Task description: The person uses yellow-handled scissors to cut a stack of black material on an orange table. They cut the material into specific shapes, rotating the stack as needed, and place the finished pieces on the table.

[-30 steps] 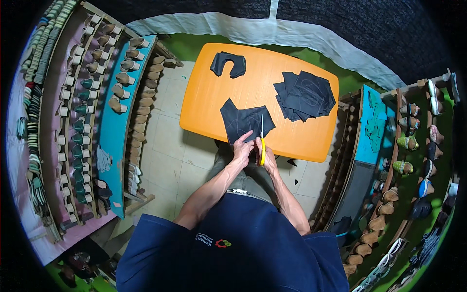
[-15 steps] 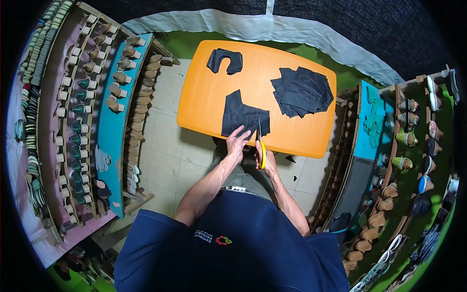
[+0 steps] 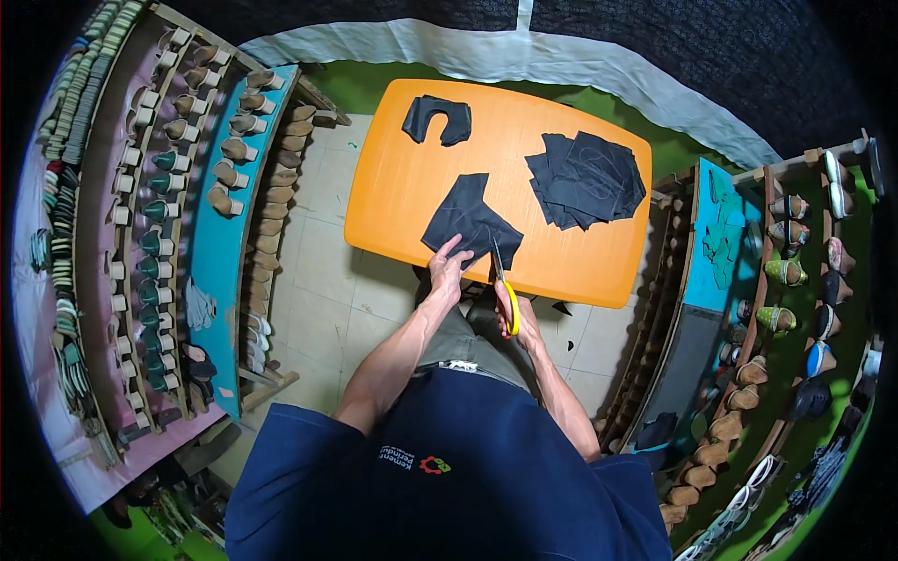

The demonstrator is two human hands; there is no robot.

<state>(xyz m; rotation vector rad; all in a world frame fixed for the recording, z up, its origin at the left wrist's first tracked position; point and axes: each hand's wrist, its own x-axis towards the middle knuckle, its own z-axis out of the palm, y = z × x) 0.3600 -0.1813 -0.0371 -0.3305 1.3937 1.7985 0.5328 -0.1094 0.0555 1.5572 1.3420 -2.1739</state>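
Note:
My right hand [image 3: 524, 322] grips the yellow handles of a pair of scissors [image 3: 511, 304] at the near edge of an orange table [image 3: 379, 201]. The blades point away from me and lie across the right part of a black piece of material [image 3: 465, 213] with faint drawn lines. My left hand [image 3: 446, 271] rests its spread fingers on the near left part of that piece. A curved, horseshoe-shaped black cut piece [image 3: 457, 122] lies at the far left of the table. To the right is an uneven stack of black pieces [image 3: 591, 182].
Racks of shoe lasts [image 3: 152, 266] line the left side, beside a turquoise board [image 3: 224, 309]. On the right, shelves carry shoes [image 3: 786, 271] and green scraps [image 3: 720, 248]. A dark curtain with a white band [image 3: 449, 51] hangs behind the table. Dark scraps [image 3: 562, 308] lie near the table's front edge.
The black piece has turned clockwise under my left hand. My right hand and the scissors have shifted slightly right and toward me, and the blades now slant more to the left.

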